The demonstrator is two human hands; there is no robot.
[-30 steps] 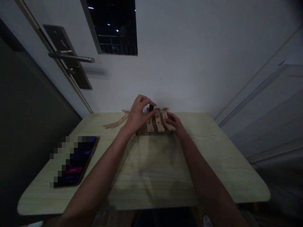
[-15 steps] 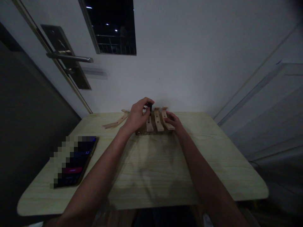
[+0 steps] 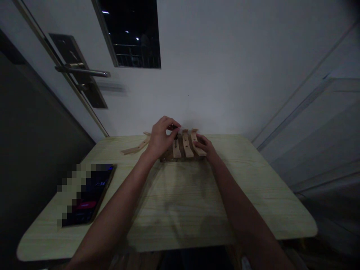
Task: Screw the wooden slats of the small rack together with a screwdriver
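Observation:
Three bent wooden pieces with dark holes stand in a row across a brown board [image 3: 166,155] at the back of the table. My left hand [image 3: 162,138] pinches a small dark screwdriver [image 3: 176,137], mostly hidden by the fingers, whose tip points down at the left wooden piece [image 3: 176,150]. The middle wooden piece [image 3: 187,145] is untouched. Around the right wooden piece [image 3: 198,150] my right hand [image 3: 206,145] is closed, steadying it at the board's right end. Left of the board lies a loose wooden piece [image 3: 136,149], its far end partly behind my left hand.
A phone [image 3: 92,198] with a lit screen lies at the left of the pale wooden table [image 3: 191,210]. Right behind the table rises a white door [image 3: 213,75] with a metal handle [image 3: 84,70] and a dark window [image 3: 133,33].
The left fingers have turned with the screwdriver, and its dark handle shows less now. My right hand stays in place. The whole view has shifted slightly.

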